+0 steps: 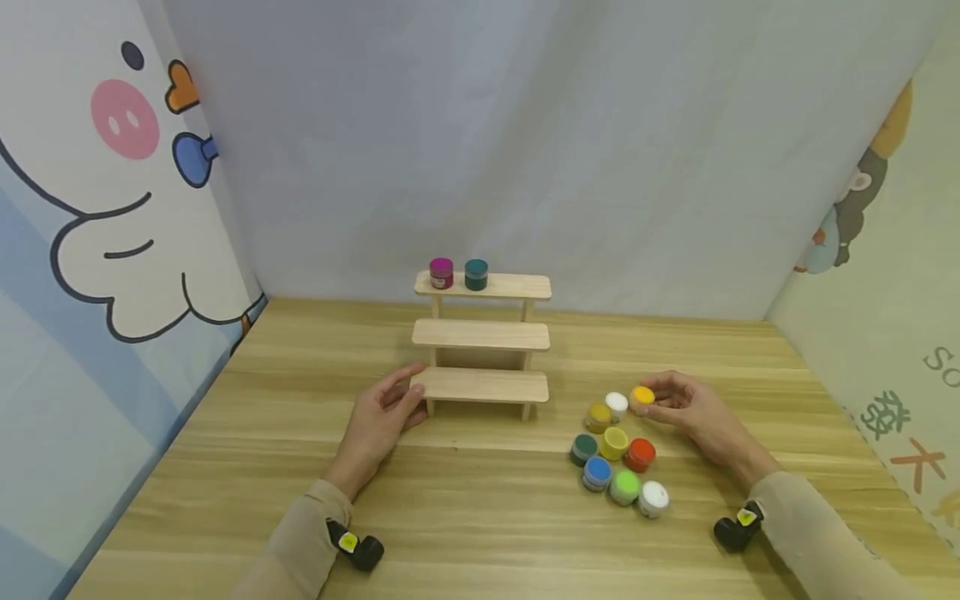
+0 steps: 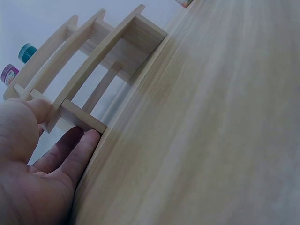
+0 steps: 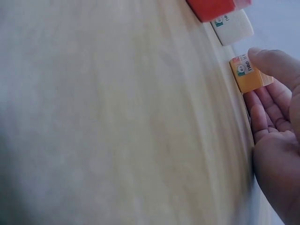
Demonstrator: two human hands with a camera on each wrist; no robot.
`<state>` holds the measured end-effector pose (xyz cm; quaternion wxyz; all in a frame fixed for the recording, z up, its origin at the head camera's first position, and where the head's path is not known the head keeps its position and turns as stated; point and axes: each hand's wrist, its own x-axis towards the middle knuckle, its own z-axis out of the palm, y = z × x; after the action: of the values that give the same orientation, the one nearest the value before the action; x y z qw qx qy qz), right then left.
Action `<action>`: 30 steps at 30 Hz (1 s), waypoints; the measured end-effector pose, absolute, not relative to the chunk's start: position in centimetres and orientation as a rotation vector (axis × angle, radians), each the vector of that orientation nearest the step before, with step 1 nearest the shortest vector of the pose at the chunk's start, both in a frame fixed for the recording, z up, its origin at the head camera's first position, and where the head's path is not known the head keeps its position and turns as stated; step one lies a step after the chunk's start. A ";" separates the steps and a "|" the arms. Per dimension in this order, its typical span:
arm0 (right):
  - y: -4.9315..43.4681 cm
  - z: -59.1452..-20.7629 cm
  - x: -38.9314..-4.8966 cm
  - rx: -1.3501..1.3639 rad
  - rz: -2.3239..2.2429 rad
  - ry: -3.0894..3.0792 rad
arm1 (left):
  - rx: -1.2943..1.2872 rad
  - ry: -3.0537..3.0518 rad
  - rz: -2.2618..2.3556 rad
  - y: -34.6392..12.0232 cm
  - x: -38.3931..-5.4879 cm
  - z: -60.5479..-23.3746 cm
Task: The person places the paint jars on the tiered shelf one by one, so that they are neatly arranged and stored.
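Observation:
A three-tier wooden shelf (image 1: 480, 335) stands on the table. My left hand (image 1: 378, 423) holds the left end of its bottom tier; in the left wrist view, the thumb lies at the board's end and the fingertips touch the leg below. On the top tier sit a magenta paint jar (image 1: 442, 273) and a teal paint jar (image 1: 476, 275). To the right, my right hand (image 1: 693, 417) pinches an orange paint jar (image 1: 642, 398) between thumb and fingers. In the right wrist view, this orange jar (image 3: 248, 77) appears at table level, its label partly showing.
Several jars cluster left of and below the right hand, among them a white one (image 1: 617, 406), an ochre one (image 1: 598, 417), a red one (image 1: 641, 454), a blue one (image 1: 597, 473) and a light green one (image 1: 625, 487). A pale curtain (image 1: 525, 150) hangs behind the table.

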<state>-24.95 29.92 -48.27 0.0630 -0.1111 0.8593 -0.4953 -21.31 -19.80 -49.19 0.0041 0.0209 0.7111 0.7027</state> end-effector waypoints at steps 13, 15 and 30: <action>30.1 -48.2 -24.8 -0.342 -1.493 2.626 | 0.075 2.209 2.197 -19.8 -21.9 -49.2; 30.1 -48.1 -24.9 -0.350 -1.504 2.622 | 0.070 2.211 2.195 -19.8 -22.0 -49.3; 31.1 -46.1 -25.7 -0.398 -1.703 2.495 | 0.055 2.238 2.201 -19.7 -21.6 -49.2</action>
<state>-25.69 31.11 -46.08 0.0472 -0.1303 0.8180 -0.5583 -21.56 -19.73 -49.21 0.0010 0.0175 0.7130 0.7010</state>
